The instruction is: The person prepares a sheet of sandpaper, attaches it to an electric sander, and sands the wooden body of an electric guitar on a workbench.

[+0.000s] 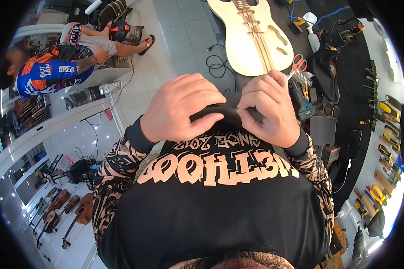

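My left hand [184,107] is held in front of my black shirt [211,201], fingers curved and thumb apart, with a gap between them. Opposite it, my right hand [270,110] has its thumb and fingertips pinched together against a dark edge. Whether that edge is the shirt's hem or a separate dark piece, I cannot make out. Just beyond the right hand lies a pale, unfinished electric guitar body [240,49] with darker stripes along its middle and routed cavities. Red-handled scissors [299,62] lie beside the guitar body, close to the right hand's knuckles.
The dark workbench [348,89] runs along my right, carrying a white bottle [313,41], a teal tool [306,111] and cables. Hand tools [388,110] hang on the right wall. At the left a person [60,67] sits; below, several guitars [83,208] stand.
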{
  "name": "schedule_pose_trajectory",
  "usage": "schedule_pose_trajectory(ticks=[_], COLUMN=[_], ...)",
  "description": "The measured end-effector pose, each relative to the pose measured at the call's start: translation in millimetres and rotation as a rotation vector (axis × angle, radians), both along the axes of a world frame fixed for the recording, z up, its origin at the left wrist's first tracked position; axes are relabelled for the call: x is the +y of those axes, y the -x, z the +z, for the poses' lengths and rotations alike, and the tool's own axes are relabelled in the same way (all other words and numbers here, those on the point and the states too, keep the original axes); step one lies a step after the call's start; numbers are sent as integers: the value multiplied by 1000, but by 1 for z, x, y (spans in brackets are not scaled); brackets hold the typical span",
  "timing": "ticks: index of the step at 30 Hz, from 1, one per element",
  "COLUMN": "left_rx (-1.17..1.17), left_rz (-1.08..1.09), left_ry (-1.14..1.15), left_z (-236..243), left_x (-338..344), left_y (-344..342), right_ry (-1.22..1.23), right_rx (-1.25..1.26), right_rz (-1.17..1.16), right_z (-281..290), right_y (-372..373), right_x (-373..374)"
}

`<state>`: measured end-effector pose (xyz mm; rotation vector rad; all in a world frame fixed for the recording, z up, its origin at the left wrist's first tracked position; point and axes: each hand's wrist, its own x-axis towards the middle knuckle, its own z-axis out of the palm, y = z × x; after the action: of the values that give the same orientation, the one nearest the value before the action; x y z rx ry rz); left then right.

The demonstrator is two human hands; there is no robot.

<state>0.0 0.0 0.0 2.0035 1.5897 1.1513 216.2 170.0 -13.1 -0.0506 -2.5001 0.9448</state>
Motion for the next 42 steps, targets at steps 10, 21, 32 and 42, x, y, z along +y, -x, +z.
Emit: schedule_pose_trajectory(ticks=[10, 21, 32, 42], left_rx=[37, -27, 11, -13], left_rz=[44, 110, 139, 168], left_ry=[-77, -21, -41, -41], left_z=[-6, -3, -10, -11], left_x=[11, 7, 6, 7], left_y=[-14, -17, -17, -15], right_ry=[-37, -103, -17, 116], right_rx=[35, 37, 2, -39], right_rz=[-63, -40, -43, -109], right_z=[9, -2, -6, -2], right_y=[7, 16, 21, 18], right_x=[1, -5, -7, -1])
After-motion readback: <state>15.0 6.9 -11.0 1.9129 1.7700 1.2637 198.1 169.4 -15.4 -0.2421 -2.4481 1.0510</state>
